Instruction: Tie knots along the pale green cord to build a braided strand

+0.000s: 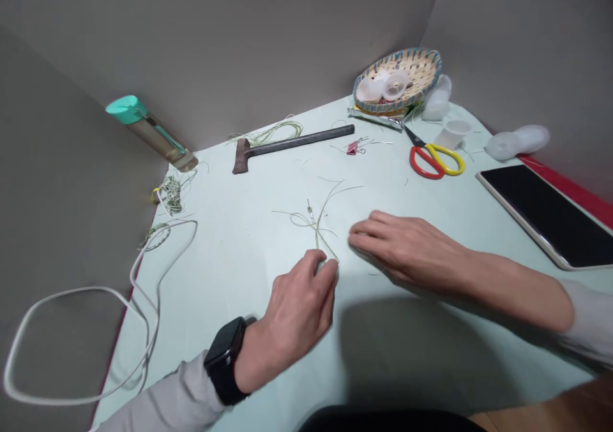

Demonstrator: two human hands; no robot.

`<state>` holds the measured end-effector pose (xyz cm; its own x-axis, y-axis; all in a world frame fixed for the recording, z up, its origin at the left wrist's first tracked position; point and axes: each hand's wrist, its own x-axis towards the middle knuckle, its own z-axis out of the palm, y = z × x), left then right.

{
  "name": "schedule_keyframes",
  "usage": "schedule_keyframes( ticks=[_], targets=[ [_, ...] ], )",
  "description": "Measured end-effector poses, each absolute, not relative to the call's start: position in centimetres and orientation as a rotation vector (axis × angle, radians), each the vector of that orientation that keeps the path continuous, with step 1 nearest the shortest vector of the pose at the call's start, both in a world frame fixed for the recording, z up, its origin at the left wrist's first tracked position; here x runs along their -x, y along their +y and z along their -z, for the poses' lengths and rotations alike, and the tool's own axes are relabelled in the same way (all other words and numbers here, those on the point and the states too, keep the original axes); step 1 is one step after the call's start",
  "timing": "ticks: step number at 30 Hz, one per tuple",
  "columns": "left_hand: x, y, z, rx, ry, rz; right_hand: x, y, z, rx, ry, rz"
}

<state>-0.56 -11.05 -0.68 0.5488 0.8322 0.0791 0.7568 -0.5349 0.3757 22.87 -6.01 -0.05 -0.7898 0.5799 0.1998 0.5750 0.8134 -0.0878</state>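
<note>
My left hand [304, 295] rests on the table with thumb and index finger closed on a thin pale-green cord [317, 235]. The cord runs away from me in loops and crossing strands, and its thin ends fan out. Among the strands stands a small piece with a dark pin-like tip [309, 207]. To the right, my right hand [397, 244] lies palm down, apart from the cord, its fingers stretched loosely to the left. Nothing shows in it; its thumb and the underside of its fingers are mostly hidden.
Behind the cord lie a hammer [297, 143], a pink binder clip [353, 147] and scissors [433, 157]. A woven basket [426, 68] with plastic cups is at the back right, a phone [550, 212] at right. A bottle [153, 132] and white cable [158, 298] are at left.
</note>
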Motion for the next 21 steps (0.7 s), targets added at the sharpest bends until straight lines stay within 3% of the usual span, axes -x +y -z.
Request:
schedule_keyframes(
  ticks=[6, 13, 21],
  targets=[
    [1.0, -11.3, -0.2, -2.609, 1.268, -0.207, -20.5, -1.3, 1.3, 0.739, -2.764, -0.079],
    [3.9, -7.3, -0.5, -2.729, 1.291, -0.539, -20.7, -0.8, 3.3, 0.685, -2.757, -0.065],
    [5.2, -3.9, 1.3, -2.908, 1.389, -0.233, -20.9, -0.6, 4.0, 0.675, -2.716, -0.044]
  ],
)
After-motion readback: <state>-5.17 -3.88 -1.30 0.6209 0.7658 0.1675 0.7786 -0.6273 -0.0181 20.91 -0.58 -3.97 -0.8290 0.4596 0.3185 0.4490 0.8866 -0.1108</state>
